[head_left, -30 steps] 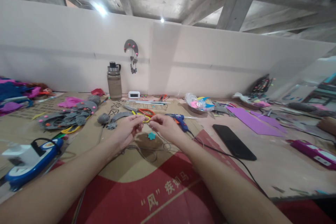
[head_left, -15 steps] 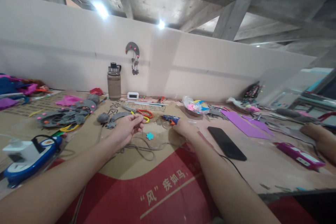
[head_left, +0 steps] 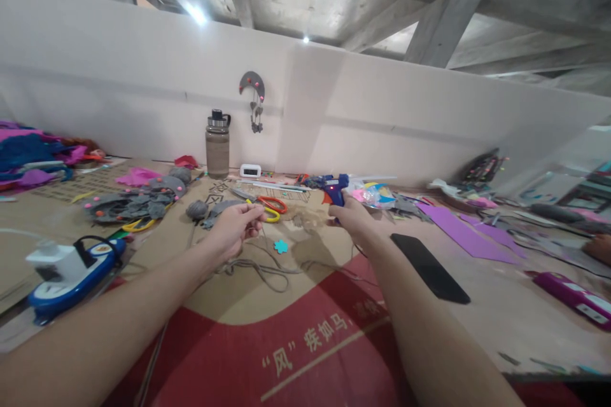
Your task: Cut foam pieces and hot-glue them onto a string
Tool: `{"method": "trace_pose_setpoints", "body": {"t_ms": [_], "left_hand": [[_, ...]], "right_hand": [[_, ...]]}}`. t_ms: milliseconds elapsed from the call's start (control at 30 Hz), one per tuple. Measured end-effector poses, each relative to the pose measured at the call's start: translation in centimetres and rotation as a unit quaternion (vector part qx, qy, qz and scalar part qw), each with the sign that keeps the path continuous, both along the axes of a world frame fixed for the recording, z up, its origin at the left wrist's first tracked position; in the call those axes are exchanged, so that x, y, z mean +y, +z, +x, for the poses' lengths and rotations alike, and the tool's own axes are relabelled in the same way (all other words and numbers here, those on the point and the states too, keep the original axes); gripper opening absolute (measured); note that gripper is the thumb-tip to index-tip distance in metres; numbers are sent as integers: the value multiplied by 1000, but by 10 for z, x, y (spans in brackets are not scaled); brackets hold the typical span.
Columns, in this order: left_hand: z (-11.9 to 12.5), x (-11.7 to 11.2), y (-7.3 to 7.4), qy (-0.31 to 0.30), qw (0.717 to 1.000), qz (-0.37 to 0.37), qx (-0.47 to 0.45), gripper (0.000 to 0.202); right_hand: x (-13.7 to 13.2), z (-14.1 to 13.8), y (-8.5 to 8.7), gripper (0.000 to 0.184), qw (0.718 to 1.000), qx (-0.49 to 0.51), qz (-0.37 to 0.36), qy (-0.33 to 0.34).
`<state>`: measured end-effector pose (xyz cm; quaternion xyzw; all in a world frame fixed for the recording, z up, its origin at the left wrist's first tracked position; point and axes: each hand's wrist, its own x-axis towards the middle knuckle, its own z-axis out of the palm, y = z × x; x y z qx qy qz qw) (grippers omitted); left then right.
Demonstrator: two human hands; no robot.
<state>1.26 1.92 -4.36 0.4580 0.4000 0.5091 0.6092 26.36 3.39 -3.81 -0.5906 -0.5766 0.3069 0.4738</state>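
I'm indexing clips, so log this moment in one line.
left hand: pinching, apparently on thin grey cord | right hand: gripping blue plastic glue gun by handle | between hands: turquoise flower-shaped cutout on brown-and-red cardboard

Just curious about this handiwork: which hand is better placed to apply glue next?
Probably the right hand; it holds the blue glue gun, while the left hand is pinched closed, away from it.

Blue glue gun (head_left: 338, 183), orange trigger, little red light on side. Held in right hand (head_left: 352, 216), nose pointing left. Gray string (head_left: 274, 269), loopy, on brown cardboard (head_left: 224, 302), thin bit going up to left hand (head_left: 236, 227), pinched by fingers. Small blue-green flower (head_left: 281, 246), flat, near string loops.
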Motion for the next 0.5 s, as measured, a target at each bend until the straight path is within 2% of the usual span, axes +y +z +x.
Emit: {"method": "trace_pose_setpoints", "body": {"t_ms": [100, 200, 433, 500], "left_hand": [[-3, 1, 3, 9, 1000, -9, -2, 15], [-6, 3, 5, 21, 1000, -14, -1, 15], [-9, 7, 6, 34, 999, -11, -13, 11], [-9, 7, 6, 34, 999, -9, -11, 11]], "right_hand": [[-15, -16, 12, 29, 992, 59, -2, 114], [-30, -29, 21, 22, 982, 56, -3, 180], [-47, -39, 35, 11, 981, -5, -21, 193], [-50, -40, 35, 14, 981, -37, 2, 189]]}}
